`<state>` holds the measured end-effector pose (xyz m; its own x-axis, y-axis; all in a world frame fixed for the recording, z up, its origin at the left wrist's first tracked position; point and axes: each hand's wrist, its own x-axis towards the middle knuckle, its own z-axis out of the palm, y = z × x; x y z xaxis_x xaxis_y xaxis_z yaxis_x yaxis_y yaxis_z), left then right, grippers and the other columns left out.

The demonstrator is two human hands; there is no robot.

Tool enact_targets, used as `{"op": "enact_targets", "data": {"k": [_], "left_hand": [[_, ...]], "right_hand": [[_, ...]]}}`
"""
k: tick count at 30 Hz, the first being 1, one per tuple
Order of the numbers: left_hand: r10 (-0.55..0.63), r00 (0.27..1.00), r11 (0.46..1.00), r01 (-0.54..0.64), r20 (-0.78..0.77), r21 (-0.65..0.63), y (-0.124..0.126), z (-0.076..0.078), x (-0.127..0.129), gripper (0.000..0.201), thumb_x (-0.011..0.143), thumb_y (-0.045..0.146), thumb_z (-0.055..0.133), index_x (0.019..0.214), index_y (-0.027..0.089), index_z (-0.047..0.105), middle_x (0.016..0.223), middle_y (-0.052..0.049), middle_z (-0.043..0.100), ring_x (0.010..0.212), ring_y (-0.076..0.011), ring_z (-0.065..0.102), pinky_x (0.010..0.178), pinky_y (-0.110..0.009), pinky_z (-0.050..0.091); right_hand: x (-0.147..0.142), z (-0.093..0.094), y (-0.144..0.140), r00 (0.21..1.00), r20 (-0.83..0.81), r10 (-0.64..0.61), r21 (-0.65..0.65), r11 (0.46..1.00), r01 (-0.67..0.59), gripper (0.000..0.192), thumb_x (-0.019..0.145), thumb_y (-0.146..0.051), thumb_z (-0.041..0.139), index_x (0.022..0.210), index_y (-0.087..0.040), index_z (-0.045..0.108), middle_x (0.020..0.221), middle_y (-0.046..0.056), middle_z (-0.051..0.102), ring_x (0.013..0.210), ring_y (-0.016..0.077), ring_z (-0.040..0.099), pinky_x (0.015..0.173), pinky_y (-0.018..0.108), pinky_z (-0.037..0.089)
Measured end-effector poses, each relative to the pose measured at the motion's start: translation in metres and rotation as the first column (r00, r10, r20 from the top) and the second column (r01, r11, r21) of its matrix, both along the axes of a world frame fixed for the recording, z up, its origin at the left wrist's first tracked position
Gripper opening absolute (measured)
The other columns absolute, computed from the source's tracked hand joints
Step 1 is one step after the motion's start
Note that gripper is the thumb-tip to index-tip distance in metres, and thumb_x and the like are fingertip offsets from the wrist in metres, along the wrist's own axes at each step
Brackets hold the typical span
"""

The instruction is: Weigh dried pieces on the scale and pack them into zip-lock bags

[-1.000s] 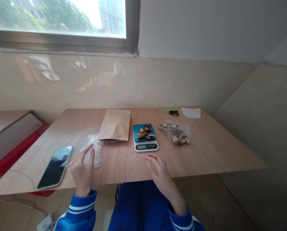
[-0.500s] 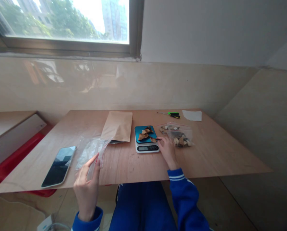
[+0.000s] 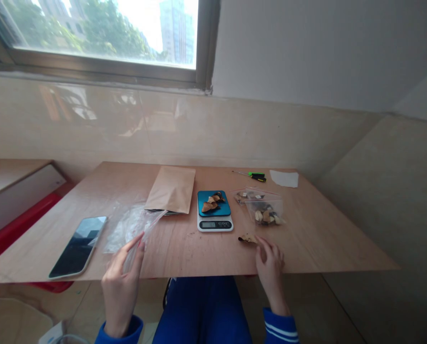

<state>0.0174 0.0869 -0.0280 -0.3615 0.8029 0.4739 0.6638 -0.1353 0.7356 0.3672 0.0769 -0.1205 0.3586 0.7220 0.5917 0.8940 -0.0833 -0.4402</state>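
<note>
The right hand [image 3: 270, 263] pinches a dried piece [image 3: 248, 238] by its end, near and right of the scale [image 3: 215, 225]. The left hand [image 3: 121, 277] nips a clear bag [image 3: 129, 227] between thumb and forefinger. Beyond lies a brown pouch [image 3: 172, 190], contents hidden. Brown pieces [image 3: 210, 206] sit on the scale's blue pan [image 3: 223, 209]; rightward, zip bags [image 3: 266, 216] hold more.

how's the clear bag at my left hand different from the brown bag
The clear bag is see-through, while the brown bag is opaque. The clear bag looks crumpled; the brown bag lies fairly smooth. The clear bag is pinched in your left hand, whereas no hand touches the brown bag. Both are left of the scale.
</note>
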Motion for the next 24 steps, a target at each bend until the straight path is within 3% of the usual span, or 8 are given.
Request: {"op": "enact_targets", "data": {"k": [6,10,12,14,16,18,20,24], "left_hand": [[-0.007,1.000,1.000,0.007,0.017,-0.028,-0.001,0.000,0.002,0.036,0.087,0.048,0.056,0.113,0.027,0.068,0.115,-0.004,0.071,0.112,-0.0268,0.063,0.098,-0.040,0.046],[-0.041,0.996,0.998,0.045,0.074,-0.049,-0.001,-0.002,0.009,0.034,0.087,0.047,0.056,0.112,0.027,0.067,0.115,-0.003,0.070,0.113,-0.0258,0.062,0.099,-0.039,0.046],[-0.092,0.991,0.995,0.096,0.096,-0.033,-0.002,-0.004,0.018,0.034,0.088,0.045,0.056,0.112,0.026,0.067,0.115,-0.004,0.070,0.113,-0.0250,0.062,0.098,-0.038,0.046],[-0.168,0.981,0.985,0.171,0.098,-0.017,-0.005,-0.006,0.029,0.033,0.088,0.043,0.056,0.114,0.025,0.066,0.114,-0.004,0.070,0.110,-0.0241,0.063,0.097,-0.038,0.047],[-0.263,0.961,0.964,0.265,0.083,-0.007,-0.010,-0.007,0.040,0.032,0.089,0.038,0.057,0.117,0.025,0.064,0.116,-0.004,0.069,0.109,-0.0232,0.063,0.095,-0.037,0.048],[-0.372,0.926,0.928,0.372,0.063,0.008,-0.015,-0.007,0.049,0.032,0.090,0.034,0.055,0.121,0.026,0.063,0.120,-0.005,0.068,0.112,-0.0224,0.062,0.095,-0.037,0.049],[-0.467,0.883,0.884,0.466,0.047,0.029,-0.019,-0.007,0.054,0.034,0.093,0.029,0.050,0.125,0.026,0.061,0.126,-0.005,0.065,0.117,-0.0218,0.060,0.098,-0.036,0.049],[-0.541,0.840,0.840,0.539,0.029,0.065,-0.021,-0.005,0.053,0.039,0.095,0.020,0.043,0.131,0.028,0.056,0.134,-0.005,0.059,0.124,-0.0196,0.055,0.102,-0.034,0.047]], "right_hand": [[-0.002,0.018,-0.008,0.998,-0.054,0.023,0.007,1.000,-0.022,0.033,0.092,-0.031,0.040,0.105,-0.018,0.068,0.103,0.015,0.065,0.098,0.0320,0.057,0.088,0.050,0.041],[-0.030,0.044,-0.008,0.969,-0.207,0.136,0.039,0.991,-0.131,0.031,0.093,-0.034,0.042,0.102,-0.019,0.068,0.101,0.014,0.066,0.100,0.0299,0.058,0.091,0.049,0.042],[-0.059,0.062,-0.010,0.889,-0.366,0.275,0.005,0.956,-0.294,0.030,0.095,-0.034,0.042,0.105,-0.021,0.067,0.102,0.011,0.066,0.100,0.0259,0.059,0.090,0.043,0.046],[-0.094,0.078,-0.013,0.735,-0.537,0.413,-0.030,0.862,-0.507,0.030,0.097,-0.035,0.040,0.109,-0.023,0.065,0.107,0.009,0.066,0.101,0.0217,0.061,0.086,0.035,0.049],[-0.127,0.091,-0.015,0.585,-0.661,0.470,-0.028,0.763,-0.646,0.031,0.098,-0.037,0.042,0.118,-0.023,0.060,0.111,0.007,0.066,0.100,0.0184,0.062,0.086,0.030,0.049],[-0.152,0.099,-0.015,0.466,-0.740,0.486,0.019,0.707,-0.707,0.033,0.098,-0.038,0.043,0.123,-0.022,0.057,0.113,0.006,0.066,0.100,0.0168,0.063,0.087,0.028,0.049],[-0.166,0.102,-0.012,0.397,-0.783,0.480,0.068,0.700,-0.711,0.032,0.097,-0.039,0.044,0.120,-0.021,0.058,0.110,0.006,0.067,0.100,0.0166,0.063,0.087,0.027,0.049],[-0.169,0.103,-0.005,0.369,-0.813,0.449,0.107,0.740,-0.664,0.027,0.095,-0.037,0.047,0.107,-0.019,0.064,0.101,0.006,0.070,0.088,0.0162,0.065,0.081,0.026,0.050]]}}
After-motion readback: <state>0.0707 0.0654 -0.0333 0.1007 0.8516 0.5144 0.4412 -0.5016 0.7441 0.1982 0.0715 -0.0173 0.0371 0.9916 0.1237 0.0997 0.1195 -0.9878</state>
